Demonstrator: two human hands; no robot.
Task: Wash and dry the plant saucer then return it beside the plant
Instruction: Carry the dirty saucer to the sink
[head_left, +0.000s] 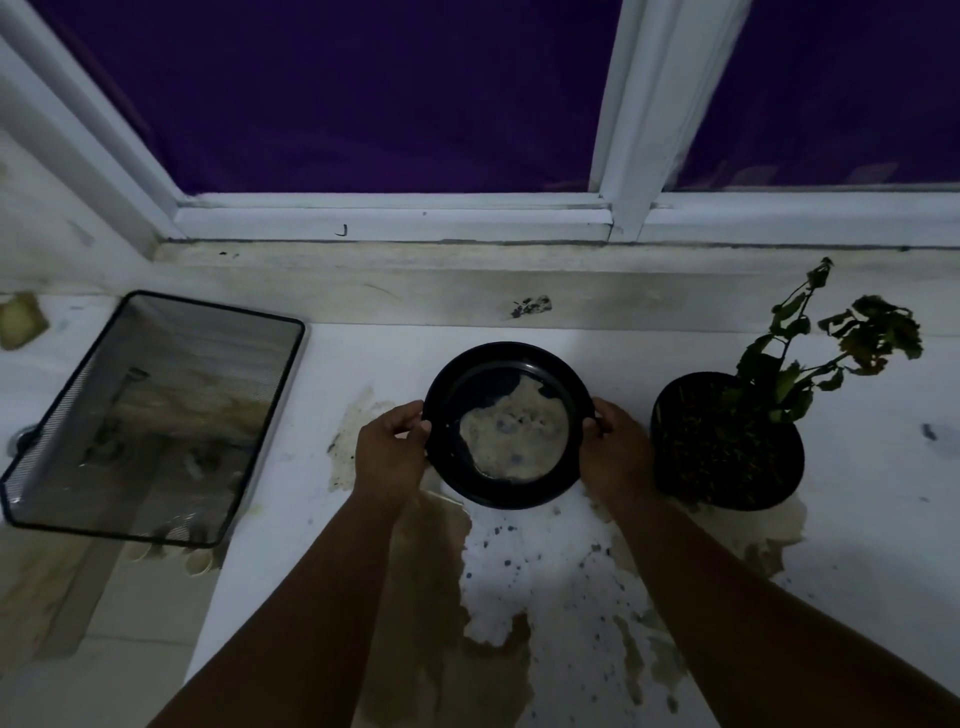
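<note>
We hold the black plant saucer (508, 423) by its rim over the white counter (857, 530), just left of the potted plant (727, 441) and apart from it. A shallow pool of murky water (511, 436) sits in its bottom, spread toward the near side. Our left hand (390, 451) pinches the left edge, thumb over the lip; our right hand (618, 447) curls round the right edge.

The chief risk, as we judge it, is the water: any tilt on the way to washing would send it over the low rim onto a counter already stained with brown puddles (431, 587). A wet rim could also slip from so light a pinch.

Our right wrist is close to the pot, so a careless swing might knock it. The wire mesh basket (150, 415) lies well to the left.
</note>
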